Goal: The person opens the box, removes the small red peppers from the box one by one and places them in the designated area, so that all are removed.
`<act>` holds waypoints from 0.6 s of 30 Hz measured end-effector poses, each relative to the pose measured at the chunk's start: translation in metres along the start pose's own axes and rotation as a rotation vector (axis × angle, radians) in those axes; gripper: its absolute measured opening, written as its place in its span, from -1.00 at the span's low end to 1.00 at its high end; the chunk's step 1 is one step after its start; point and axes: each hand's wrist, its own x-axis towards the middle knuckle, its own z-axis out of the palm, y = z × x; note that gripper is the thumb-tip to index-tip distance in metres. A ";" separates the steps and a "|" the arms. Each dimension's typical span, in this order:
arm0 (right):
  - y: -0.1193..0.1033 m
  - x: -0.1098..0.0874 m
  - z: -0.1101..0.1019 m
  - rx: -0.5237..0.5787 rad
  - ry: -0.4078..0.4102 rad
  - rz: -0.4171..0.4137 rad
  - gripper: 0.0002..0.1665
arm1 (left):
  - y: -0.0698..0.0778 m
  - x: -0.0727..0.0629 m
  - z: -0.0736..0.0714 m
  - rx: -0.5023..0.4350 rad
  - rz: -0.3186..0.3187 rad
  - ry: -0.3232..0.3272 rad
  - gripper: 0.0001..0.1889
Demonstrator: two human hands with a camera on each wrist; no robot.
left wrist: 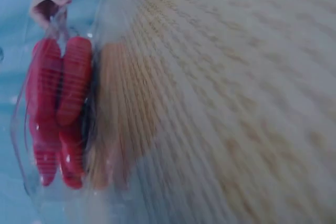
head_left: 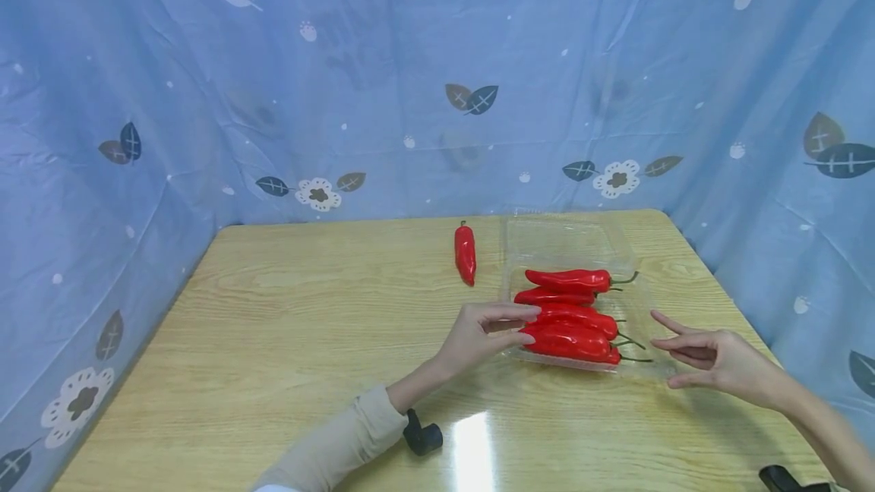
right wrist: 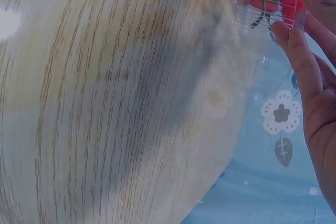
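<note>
A clear plastic box [head_left: 642,308] on the right of the table holds several red chili peppers [head_left: 567,340], lying side by side with their green stems to the right. Its clear lid [head_left: 563,245] is folded back behind it. With thumb and fingers, my left hand [head_left: 481,331] holds the box's left end, the fingertips overlapping the pepper tips. At the opposite end, my right hand [head_left: 721,363] pinches the rim; clear plastic shows between its fingers [right wrist: 302,59] in the right wrist view. Seen from the left wrist, the peppers [left wrist: 47,77] show through the box wall.
One loose red chili pepper [head_left: 465,253] lies to the left of the lid. The wooden table [head_left: 307,310] is bordered by a blue patterned curtain [head_left: 396,97] at the back and sides. A black wrist-worn piece [head_left: 422,435] sits by the left sleeve.
</note>
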 end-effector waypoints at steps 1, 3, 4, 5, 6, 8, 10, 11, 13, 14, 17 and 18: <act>0.000 0.000 0.000 0.002 -0.001 -0.001 -0.49 | -0.001 0.001 0.002 0.005 -0.006 -0.007 -0.59; 0.001 0.000 0.000 0.008 -0.004 -0.003 -0.49 | -0.004 0.004 0.006 0.041 -0.012 -0.027 -0.59; 0.001 0.000 0.001 0.007 -0.005 -0.003 -0.49 | -0.005 0.006 0.008 0.053 -0.016 -0.042 -0.58; 0.001 0.000 0.001 0.009 -0.005 -0.001 -0.49 | -0.006 0.008 0.011 0.066 -0.017 -0.057 -0.57; 0.001 0.000 0.001 0.007 -0.003 0.002 -0.49 | -0.008 0.011 0.013 0.086 -0.016 -0.074 -0.56; 0.002 -0.001 0.002 -0.001 0.005 0.010 -0.49 | -0.012 0.017 0.019 0.114 -0.013 -0.112 -0.55; 0.002 -0.001 0.002 -0.020 0.017 0.021 -0.49 | -0.015 0.023 0.025 0.129 -0.019 -0.148 -0.53; 0.002 -0.001 0.002 -0.029 0.022 0.026 -0.49 | -0.016 0.026 0.028 0.137 -0.019 -0.165 -0.53; 0.002 -0.001 0.001 -0.048 0.030 0.035 -0.49 | -0.017 0.033 0.034 0.164 -0.030 -0.195 -0.53; 0.001 -0.001 0.001 -0.055 0.032 0.039 -0.49 | -0.018 0.037 0.037 0.181 -0.037 -0.209 -0.53; 0.001 -0.001 0.001 -0.054 0.031 0.043 -0.49 | -0.020 0.047 0.044 0.253 -0.060 -0.251 -0.53; 0.001 -0.001 0.001 -0.049 0.030 0.042 -0.49 | -0.021 0.051 0.046 0.286 -0.060 -0.271 -0.53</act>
